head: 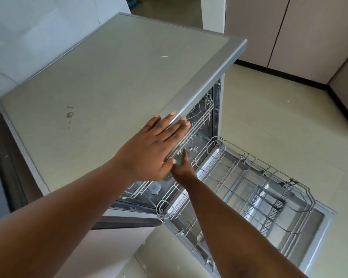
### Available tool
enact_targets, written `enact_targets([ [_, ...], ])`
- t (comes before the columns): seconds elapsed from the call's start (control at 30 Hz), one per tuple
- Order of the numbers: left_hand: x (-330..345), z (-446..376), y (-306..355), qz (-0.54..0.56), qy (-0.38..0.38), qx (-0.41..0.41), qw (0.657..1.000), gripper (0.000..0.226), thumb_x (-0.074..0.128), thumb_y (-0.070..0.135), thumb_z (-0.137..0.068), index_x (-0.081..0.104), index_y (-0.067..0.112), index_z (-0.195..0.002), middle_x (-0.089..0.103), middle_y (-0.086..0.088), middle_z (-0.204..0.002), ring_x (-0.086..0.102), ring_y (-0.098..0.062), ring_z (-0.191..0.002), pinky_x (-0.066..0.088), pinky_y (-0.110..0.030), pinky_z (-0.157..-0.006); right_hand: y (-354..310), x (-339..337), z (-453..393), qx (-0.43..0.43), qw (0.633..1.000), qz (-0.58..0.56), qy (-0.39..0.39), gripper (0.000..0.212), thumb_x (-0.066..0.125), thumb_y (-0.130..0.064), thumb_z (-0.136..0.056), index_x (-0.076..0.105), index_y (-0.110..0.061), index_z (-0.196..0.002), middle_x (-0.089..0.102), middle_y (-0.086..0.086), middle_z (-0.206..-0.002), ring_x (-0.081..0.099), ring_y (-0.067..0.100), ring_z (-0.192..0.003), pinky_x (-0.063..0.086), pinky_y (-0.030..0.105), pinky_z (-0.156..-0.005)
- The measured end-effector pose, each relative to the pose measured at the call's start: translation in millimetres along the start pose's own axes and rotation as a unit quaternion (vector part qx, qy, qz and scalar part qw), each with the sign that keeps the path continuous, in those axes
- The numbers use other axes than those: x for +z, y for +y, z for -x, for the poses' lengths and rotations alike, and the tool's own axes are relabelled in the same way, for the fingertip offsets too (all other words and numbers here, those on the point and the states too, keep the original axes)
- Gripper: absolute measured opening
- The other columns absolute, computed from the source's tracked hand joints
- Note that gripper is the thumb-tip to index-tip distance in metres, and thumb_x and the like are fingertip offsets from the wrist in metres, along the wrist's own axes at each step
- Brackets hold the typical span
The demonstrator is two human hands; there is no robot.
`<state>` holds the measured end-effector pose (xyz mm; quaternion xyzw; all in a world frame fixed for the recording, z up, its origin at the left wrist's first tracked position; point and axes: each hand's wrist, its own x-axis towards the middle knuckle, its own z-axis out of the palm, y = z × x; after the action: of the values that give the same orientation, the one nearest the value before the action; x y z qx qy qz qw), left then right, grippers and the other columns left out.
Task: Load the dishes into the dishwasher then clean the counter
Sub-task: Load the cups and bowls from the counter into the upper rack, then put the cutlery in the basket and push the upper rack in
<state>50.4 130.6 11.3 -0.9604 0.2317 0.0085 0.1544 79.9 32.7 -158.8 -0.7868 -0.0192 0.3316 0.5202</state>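
Left hand [149,149] flat and open at counter [100,77] edge, likely sweeping crumbs [193,149] down toward right hand [182,169], seemingly cupped open just below, above rack [249,189].

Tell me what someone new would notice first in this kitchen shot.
Probably the left hand, laid flat with straight fingers over the front edge of the dishwasher top, mid-frame. Below it the right hand reaches under that edge toward the open machine. At lower right, the empty lower rack sits pulled out over the open door.
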Motion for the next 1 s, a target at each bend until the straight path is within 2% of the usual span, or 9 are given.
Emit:
enact_targets([
  [0.1, 0.0, -0.2, -0.2, 0.008, 0.004, -0.004, 1.000, 0.087, 0.043, 0.052, -0.086, 0.009, 0.011, -0.155, 0.014, -0.006, -0.161, 0.007, -0.025, -0.149, 0.017, -0.047, -0.119, 20.1, -9.9, 23.0, -0.010, 0.954, 0.298, 0.008, 0.105, 0.042, -0.077, -0.083, -0.017, -0.027, -0.153, -0.010, 0.006, -0.162, -0.005, 0.033, -0.149, 0.005, 0.051, -0.120],
  [0.2, 2.7, 1.9, 0.7, 0.013, 0.004, -0.008, 1.000, 0.087, 0.031, 0.060, -0.087, -0.004, 0.015, -0.153, 0.004, -0.003, -0.162, -0.002, -0.022, -0.150, 0.010, -0.044, -0.121, 38.5, -24.5, 59.3, -0.057, 0.890, 0.452, 0.011, 0.106, 0.034, -0.082, -0.082, -0.023, -0.024, -0.151, -0.019, 0.008, -0.160, -0.016, 0.033, -0.147, -0.005, 0.053, -0.119],
  [0.37, -1.8, 15.6, 15.9, 0.022, 0.013, -0.043, 0.999, 0.090, 0.031, 0.065, -0.090, -0.016, 0.017, -0.150, -0.010, -0.003, -0.160, -0.010, -0.021, -0.148, -0.001, -0.040, -0.121, 57.9, -43.3, 131.9, -0.067, 0.847, 0.528, -0.004, 0.104, 0.029, -0.083, -0.083, -0.028, -0.023, -0.146, -0.025, 0.009, -0.157, -0.026, 0.031, -0.142, -0.014, 0.053, -0.117],
  [0.47, 5.6, 54.1, 73.8, 0.196, 0.034, -0.137, 0.970, 0.094, 0.037, 0.063, -0.092, -0.016, 0.016, -0.152, -0.018, -0.006, -0.160, -0.014, -0.024, -0.148, -0.005, -0.040, -0.120, 63.1, -40.1, 170.5, -0.057, 0.839, 0.541, 0.011, 0.105, 0.026, -0.085, -0.081, -0.028, -0.022, -0.147, -0.025, 0.009, -0.156, -0.026, 0.031, -0.142, -0.011, 0.053, -0.118],
  [0.57, 31.0, 129.4, 139.1, 0.238, -0.015, -0.200, 0.950, 0.094, 0.026, 0.069, -0.090, -0.021, 0.014, -0.151, -0.028, -0.009, -0.157, -0.024, -0.028, -0.145, -0.007, -0.042, -0.120, 61.6, -16.4, 205.8, -0.044, 0.836, 0.546, 0.026, 0.105, 0.028, -0.083, -0.082, -0.024, -0.021, -0.150, -0.023, 0.009, -0.158, -0.022, 0.032, -0.145, -0.008, 0.054, -0.119],
  [0.73, 46.6, 282.6, 171.1, 0.213, -0.066, -0.239, 0.945, 0.092, 0.037, 0.068, -0.084, 0.025, 0.007, -0.152, 0.018, -0.016, -0.159, 0.021, -0.037, -0.145, 0.016, -0.047, -0.119, 28.4, 55.1, 265.9, -0.095, 0.825, 0.557, 0.016, 0.106, 0.029, -0.084, -0.081, -0.018, -0.021, -0.153, -0.018, 0.006, -0.161, -0.019, 0.028, -0.147, -0.008, 0.052, -0.119],
  [0.8, 36.3, 336.7, 156.9, 0.182, -0.064, -0.267, 0.944, 0.088, 0.037, 0.067, -0.084, 0.031, 0.008, -0.150, 0.024, -0.014, -0.157, 0.027, -0.035, -0.143, 0.015, -0.046, -0.118, 5.7, 91.1, 286.3, -0.130, 0.818, 0.561, 0.006, 0.106, 0.031, -0.083, -0.082, -0.018, -0.021, -0.153, -0.017, 0.006, -0.162, -0.020, 0.027, -0.147, -0.009, 0.051, -0.119],
  [0.9, 4.7, 410.0, 133.0, 0.135, -0.047, -0.339, 0.930, 0.085, 0.026, 0.065, -0.092, 0.008, 0.011, -0.154, -0.002, -0.011, -0.160, -0.001, -0.032, -0.148, -0.002, -0.044, -0.119, -31.9, 149.2, 317.1, -0.195, 0.793, 0.577, -0.007, 0.109, 0.027, -0.087, -0.077, -0.018, -0.022, -0.153, -0.016, 0.007, -0.162, -0.018, 0.028, -0.148, -0.008, 0.051, -0.119],
  [1.0, -15.1, 474.0, 125.7, 0.119, -0.016, -0.391, 0.913, 0.085, 0.009, 0.067, -0.089, -0.018, 0.016, -0.151, -0.032, -0.004, -0.153, -0.030, -0.026, -0.142, -0.022, -0.039, -0.112, -70.9, 209.1, 349.5, -0.281, 0.749, 0.600, -0.020, 0.116, 0.002, -0.091, -0.060, -0.016, -0.023, -0.153, -0.011, 0.006, -0.163, -0.015, 0.029, -0.149, -0.005, 0.051, -0.119],
])
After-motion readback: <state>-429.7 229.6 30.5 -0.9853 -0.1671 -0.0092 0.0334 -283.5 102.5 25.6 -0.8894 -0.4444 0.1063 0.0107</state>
